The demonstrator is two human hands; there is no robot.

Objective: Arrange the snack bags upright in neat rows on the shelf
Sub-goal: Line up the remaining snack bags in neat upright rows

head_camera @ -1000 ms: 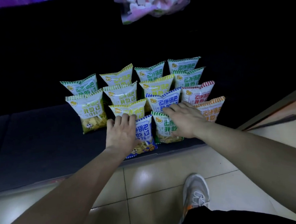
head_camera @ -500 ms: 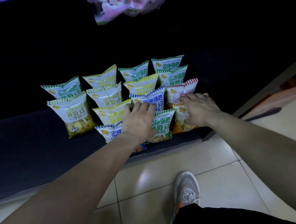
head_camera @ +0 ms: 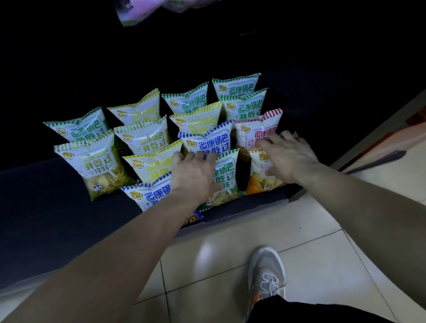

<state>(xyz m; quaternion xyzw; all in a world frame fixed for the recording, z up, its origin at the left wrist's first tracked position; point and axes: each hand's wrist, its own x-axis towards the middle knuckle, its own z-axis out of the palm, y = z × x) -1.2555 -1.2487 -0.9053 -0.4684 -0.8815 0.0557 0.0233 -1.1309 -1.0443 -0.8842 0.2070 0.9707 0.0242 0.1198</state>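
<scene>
The snack bags (head_camera: 143, 142) are stood upright in rows on the low dark shelf (head_camera: 41, 215). The left hand (head_camera: 193, 175) is laid flat, fingers spread, against the front green bag (head_camera: 224, 179); the right hand (head_camera: 287, 158), loosely curled, is pressed on the orange bag (head_camera: 260, 179) directly beneath it, crowded behind by the red bag (head_camera: 256, 129).

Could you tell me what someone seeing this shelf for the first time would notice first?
The bright cluster of snack bags standing in staggered rows on the dark shelf catches the eye at once. Next come the two bare arms reaching in: the left hand lies flat on a front green-striped bag, and the right hand presses the orange bag at the right end.
</scene>
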